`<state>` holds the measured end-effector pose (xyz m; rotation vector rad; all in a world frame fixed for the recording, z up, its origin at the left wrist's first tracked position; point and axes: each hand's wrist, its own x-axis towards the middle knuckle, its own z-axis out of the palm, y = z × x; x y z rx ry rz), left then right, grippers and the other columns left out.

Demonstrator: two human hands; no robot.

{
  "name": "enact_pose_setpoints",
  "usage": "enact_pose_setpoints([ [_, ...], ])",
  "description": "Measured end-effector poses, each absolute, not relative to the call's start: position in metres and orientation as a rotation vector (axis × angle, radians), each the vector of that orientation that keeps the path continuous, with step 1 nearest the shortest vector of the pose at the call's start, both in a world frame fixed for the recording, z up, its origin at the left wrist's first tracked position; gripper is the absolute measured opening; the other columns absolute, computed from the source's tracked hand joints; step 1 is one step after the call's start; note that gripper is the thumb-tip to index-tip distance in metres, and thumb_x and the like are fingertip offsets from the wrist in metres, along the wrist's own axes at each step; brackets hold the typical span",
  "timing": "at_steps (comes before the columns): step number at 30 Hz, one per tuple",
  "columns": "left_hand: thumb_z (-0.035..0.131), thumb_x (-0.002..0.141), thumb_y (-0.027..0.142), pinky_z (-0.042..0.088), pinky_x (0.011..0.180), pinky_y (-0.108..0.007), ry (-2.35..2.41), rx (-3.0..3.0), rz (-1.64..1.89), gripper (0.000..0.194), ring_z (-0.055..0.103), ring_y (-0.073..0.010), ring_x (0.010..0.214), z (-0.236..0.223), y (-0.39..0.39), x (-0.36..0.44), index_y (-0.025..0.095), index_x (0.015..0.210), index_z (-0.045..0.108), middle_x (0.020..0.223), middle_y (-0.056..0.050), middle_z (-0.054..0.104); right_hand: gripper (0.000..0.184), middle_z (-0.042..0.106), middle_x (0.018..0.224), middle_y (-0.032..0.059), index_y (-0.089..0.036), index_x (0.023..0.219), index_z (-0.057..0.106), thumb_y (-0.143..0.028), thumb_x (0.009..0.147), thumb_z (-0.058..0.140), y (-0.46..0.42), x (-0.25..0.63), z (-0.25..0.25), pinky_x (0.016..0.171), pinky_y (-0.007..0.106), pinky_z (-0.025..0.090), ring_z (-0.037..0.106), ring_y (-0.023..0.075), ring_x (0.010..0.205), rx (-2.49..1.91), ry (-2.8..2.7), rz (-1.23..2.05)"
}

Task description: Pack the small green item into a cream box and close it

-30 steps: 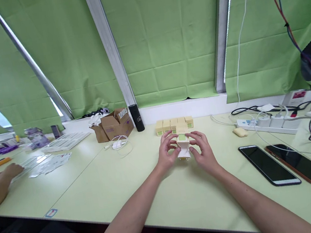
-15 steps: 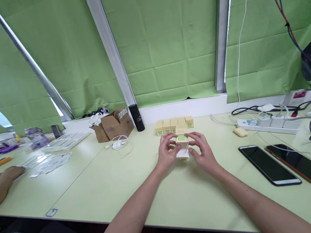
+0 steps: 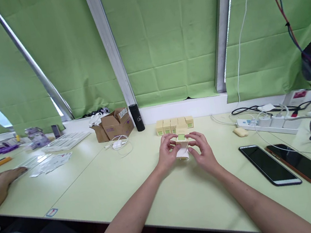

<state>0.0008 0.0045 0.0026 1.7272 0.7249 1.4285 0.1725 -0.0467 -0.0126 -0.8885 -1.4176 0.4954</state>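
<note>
Between my two hands is a small pale yellow box [image 3: 180, 131] with a green patch on the end facing me. Its white-lined flap [image 3: 182, 153] hangs folded down toward me. My left hand [image 3: 167, 151] grips the left side, thumb near the flap and fingers curled along the box. On the opposite side, my right hand [image 3: 204, 151] holds the box with fingers and thumb bent. The box's sides are partly covered by my fingers. Just behind stands a row of several similar yellow boxes [image 3: 174, 124].
To the right lie two phones [image 3: 269, 164], a cream earbud case [image 3: 240, 132] and a power strip [image 3: 273, 124] with cables. A cardboard box [image 3: 117, 125], a black bottle [image 3: 136, 118] and a white charger [image 3: 117, 144] are left of the row. Another person's hand [image 3: 12, 175] rests at far left.
My hands and the yellow box stay almost in place; the box's green end tips very slightly. At far left, the other person's hand shifts a little.
</note>
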Motion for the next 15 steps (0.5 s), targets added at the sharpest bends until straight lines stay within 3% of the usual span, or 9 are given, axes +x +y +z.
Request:
enact_pose_setpoints([
  [8,0.079,0.087,0.036,0.055,0.079,-0.029,0.732,1.766,1.416,0.034,0.063,-0.0127,0.086,0.0060,0.0007,0.0007,0.027,0.119,0.070,0.131,-0.007,0.052,0.035,0.048,0.144,0.0113,-0.031,0.128,0.067,-0.046,0.097,0.064,-0.0476,0.1717,-0.0103,0.096,0.048,0.062,0.071,0.0182,0.092,-0.896,-1.364,0.560],
  [15,0.069,0.095,0.048,0.055,0.087,-0.033,0.591,1.878,1.351,0.044,0.062,-0.0173,0.096,0.0087,-0.0026,-0.0044,0.028,0.134,0.065,0.136,-0.011,0.046,0.036,0.049,0.144,0.0116,-0.031,0.129,0.065,-0.045,0.095,0.066,-0.0442,0.1742,-0.0096,0.091,0.047,0.063,0.072,0.0180,0.088,-0.904,-1.313,0.599],
])
